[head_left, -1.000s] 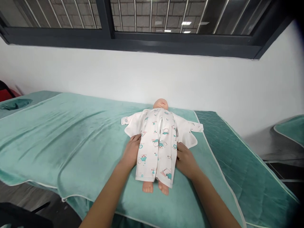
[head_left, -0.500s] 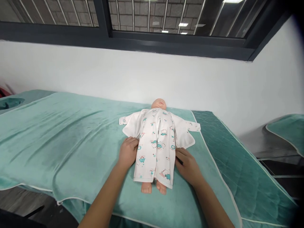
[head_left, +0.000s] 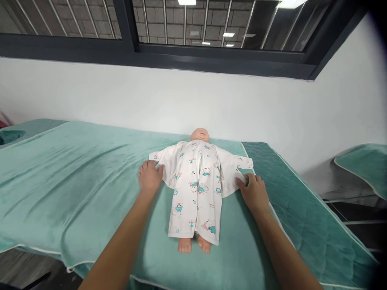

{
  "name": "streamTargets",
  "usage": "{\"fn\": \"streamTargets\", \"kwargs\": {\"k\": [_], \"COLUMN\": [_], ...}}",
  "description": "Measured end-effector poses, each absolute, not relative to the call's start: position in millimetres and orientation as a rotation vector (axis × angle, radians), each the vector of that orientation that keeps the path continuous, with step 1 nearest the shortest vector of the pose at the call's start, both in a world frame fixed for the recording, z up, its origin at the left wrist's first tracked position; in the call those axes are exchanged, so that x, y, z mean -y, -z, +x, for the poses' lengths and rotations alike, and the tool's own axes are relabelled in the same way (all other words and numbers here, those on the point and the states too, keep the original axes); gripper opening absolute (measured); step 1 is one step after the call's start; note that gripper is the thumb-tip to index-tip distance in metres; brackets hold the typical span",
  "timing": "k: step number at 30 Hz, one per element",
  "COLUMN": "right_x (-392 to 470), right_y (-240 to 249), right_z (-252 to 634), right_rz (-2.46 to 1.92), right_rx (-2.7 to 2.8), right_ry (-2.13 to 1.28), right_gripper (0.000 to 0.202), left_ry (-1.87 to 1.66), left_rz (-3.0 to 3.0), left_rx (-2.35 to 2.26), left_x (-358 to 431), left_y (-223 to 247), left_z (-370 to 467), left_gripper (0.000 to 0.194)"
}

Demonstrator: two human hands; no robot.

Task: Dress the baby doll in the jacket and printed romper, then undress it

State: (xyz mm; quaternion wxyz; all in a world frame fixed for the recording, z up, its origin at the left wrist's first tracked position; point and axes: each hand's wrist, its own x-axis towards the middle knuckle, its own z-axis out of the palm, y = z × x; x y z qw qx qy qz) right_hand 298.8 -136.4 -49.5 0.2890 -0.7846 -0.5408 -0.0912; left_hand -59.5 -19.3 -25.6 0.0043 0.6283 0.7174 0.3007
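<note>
A baby doll (head_left: 200, 134) lies on its back, its bare feet (head_left: 185, 245) toward me. White printed baby clothes (head_left: 193, 193) cover it from neck to ankles, with the left sleeve (head_left: 155, 156) and right sleeve (head_left: 244, 162) stretched out sideways. Plain white cloth hangs out below each sleeve. My left hand (head_left: 150, 177) rests at the outer edge of the left cloth, just under the cuff, thumb and fingers apart. At the outer edge of the right cloth is my right hand (head_left: 254, 192), with its thumb touching the cloth and a gap between thumb and fingers.
A smooth green cover (head_left: 99, 177) lies beneath the doll, with a darker quilted cover (head_left: 290, 201) to its right. Behind runs a white wall (head_left: 151, 100) under a dark-framed window (head_left: 211, 56). Another green padded surface (head_left: 363, 165) juts in at far right.
Both hands have moved outward and up from beside the doll's legs to the cloth below the sleeves. My right fingers are more spread. The view has shifted slightly.
</note>
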Motion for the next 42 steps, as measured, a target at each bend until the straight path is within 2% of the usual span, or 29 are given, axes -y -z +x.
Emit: {"fn": "streamTargets", "kwargs": {"k": [3,6,9,12,14,18,21,25,27,29,32,35,38,39,42], "right_x": [132,126,114,107,110,126,134,137,137,137,136,136,140,142,152], "right_y": [49,43,25,-8,-32,-56,-53,-47,-45,-44,-43,-41,-31,-26,-6], "right_z": [306,312,308,278,248,205,200,205,207,208,211,215,218,219,221], "right_rz": [-2.285,-2.313,-2.059,-1.659,-1.407,-1.407,-1.432,-1.399,-1.379,-1.355,-1.289,-1.227,-1.226,-1.25,-1.372], "right_rx": [1.376,1.263,1.142,1.127,1.4,2.059,2.152,2.173,2.168,2.168,2.176,2.126,1.98,1.909,1.689], "right_ry": [0.17,-0.079,-0.228,-0.209,-0.225,-0.26,-0.223,-0.245,-0.278,-0.332,-0.428,-0.501,-0.42,-0.362,-0.23], "right_gripper": [0.051,0.04,0.028,0.024,0.018,0.017,0.017,0.014,0.012,0.011,0.007,0.008,0.01,0.011,0.011], "left_ry": [-0.835,-0.845,-0.957,-1.027,-1.062,-1.241,-1.334,-1.416,-1.287,-0.982,-0.804,-0.951,-1.126,-1.145,-1.127], "left_rz": [1.934,1.99,1.989,1.897,1.82,1.697,1.63,1.702,1.926,2.278,2.682,2.761,2.53,2.448,2.313], "left_rx": [-2.33,-2.307,-2.231,-2.168,-2.137,-1.935,-1.716,-1.34,-1.245,-1.128,-0.952,-1.025,-1.302,-1.348,-1.28], "left_x": [10,12,16,19,21,23,23,37,51,66,82,92,97,99,102], "left_y": [26,28,28,28,28,24,8,-36,-56,-66,-58,-37,-18,-14,-6], "left_z": [-62,-63,-63,-64,-65,-68,-63,-33,-13,3,12,3,-11,-15,-23], "left_gripper": [0.036,0.028,0.026,0.028,0.028,0.023,0.022,0.02,0.016,0.013,0.015,0.018,0.04,0.041,0.023]}}
